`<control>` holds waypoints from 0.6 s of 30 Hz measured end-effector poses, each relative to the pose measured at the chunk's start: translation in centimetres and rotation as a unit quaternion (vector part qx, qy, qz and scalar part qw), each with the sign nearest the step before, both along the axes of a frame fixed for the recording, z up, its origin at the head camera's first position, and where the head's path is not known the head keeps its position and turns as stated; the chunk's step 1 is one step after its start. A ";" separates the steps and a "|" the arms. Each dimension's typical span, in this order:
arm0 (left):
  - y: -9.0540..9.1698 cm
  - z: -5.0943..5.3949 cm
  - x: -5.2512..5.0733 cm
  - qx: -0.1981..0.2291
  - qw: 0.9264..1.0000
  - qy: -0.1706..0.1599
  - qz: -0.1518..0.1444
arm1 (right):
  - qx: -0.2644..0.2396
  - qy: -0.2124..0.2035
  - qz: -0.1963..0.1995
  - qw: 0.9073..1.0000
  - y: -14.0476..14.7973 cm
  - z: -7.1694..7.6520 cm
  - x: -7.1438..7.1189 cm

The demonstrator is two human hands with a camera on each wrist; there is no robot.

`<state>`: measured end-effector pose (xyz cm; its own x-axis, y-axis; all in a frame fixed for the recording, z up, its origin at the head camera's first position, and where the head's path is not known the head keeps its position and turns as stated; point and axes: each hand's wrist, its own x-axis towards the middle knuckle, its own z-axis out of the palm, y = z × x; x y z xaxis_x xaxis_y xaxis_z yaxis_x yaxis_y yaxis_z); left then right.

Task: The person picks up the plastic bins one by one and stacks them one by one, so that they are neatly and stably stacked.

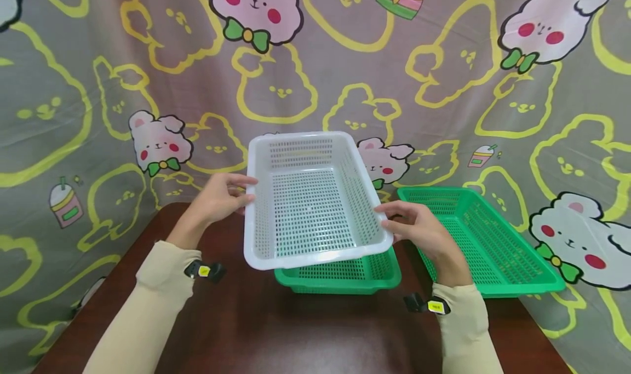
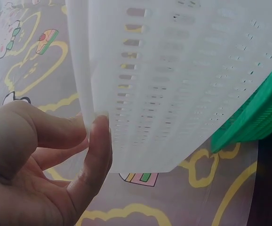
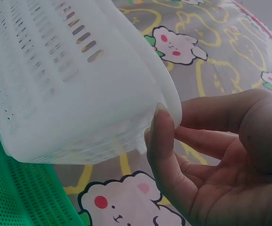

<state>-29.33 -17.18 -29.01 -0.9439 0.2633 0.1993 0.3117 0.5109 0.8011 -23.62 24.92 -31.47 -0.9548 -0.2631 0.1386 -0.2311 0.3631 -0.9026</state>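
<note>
A white perforated plastic basket [image 1: 310, 209] is held up in the air, its open top tilted toward the head camera. My left hand [image 1: 223, 197] pinches its left rim; in the left wrist view the thumb and fingers [image 2: 98, 150] grip the rim from both sides. On the opposite rim, my right hand [image 1: 414, 225] pinches near the front corner, as the right wrist view shows with the fingers [image 3: 163, 141] under the edge. Beneath the white basket is a green basket [image 1: 340, 286], partly hidden by it. Nothing lies inside the white basket.
Another green basket [image 1: 493, 242] stands to the right, near the table's right edge. The dark reddish-brown table [image 1: 276, 335] has a shiny top. A grey curtain [image 1: 315, 100] with rabbit drawings hangs behind and beside it.
</note>
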 end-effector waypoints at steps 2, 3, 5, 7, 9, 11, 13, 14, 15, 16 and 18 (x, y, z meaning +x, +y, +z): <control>0.1 0.1 0.0 0.002 1.000 -0.008 0.002 | 0.002 0.004 -0.001 1.000 0.1 0.0 0.1; 0.2 0.1 0.0 0.003 1.000 -0.012 0.003 | 0.003 0.006 -0.001 1.000 0.2 0.0 0.1; 0.3 0.0 0.0 0.003 1.000 -0.016 0.004 | 0.009 0.013 0.002 1.000 0.4 -0.1 0.2; 0.4 0.0 -0.1 0.003 1.000 -0.016 0.004 | 0.013 0.018 0.003 1.000 0.5 -0.2 0.2; 0.5 -0.1 -0.1 0.005 1.000 -0.014 0.001 | 0.014 0.020 0.004 1.000 0.6 -0.3 0.3; 0.6 -0.2 -0.2 0.008 1.000 -0.013 -0.002 | 0.013 0.018 0.002 1.000 0.8 -0.4 0.3; 0.8 -0.3 -0.3 0.010 1.000 -0.012 -0.002 | 0.013 0.018 -0.001 1.000 0.9 -0.5 0.4; 0.9 -0.4 -0.4 0.012 1.000 -0.012 -0.002 | 0.014 0.017 -0.003 1.000 1.0 -0.6 0.4; 1.0 -0.4 -0.5 0.013 1.000 -0.012 0.000 | 0.016 0.017 -0.005 1.000 1.1 -0.6 0.4; 1.1 -0.5 -0.5 0.015 1.000 -0.012 0.000 | 0.017 0.017 -0.006 1.000 1.1 -0.7 0.5; 1.3 -0.6 -0.7 0.018 1.000 -0.015 0.002 | 0.019 0.017 -0.008 1.000 1.3 -0.7 0.5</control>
<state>-30.00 -15.92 -29.62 -0.9504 0.2534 0.1805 0.2859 0.4825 0.8279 -23.12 26.18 -32.19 -0.9537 -0.2534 0.1618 -0.2559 0.4017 -0.8793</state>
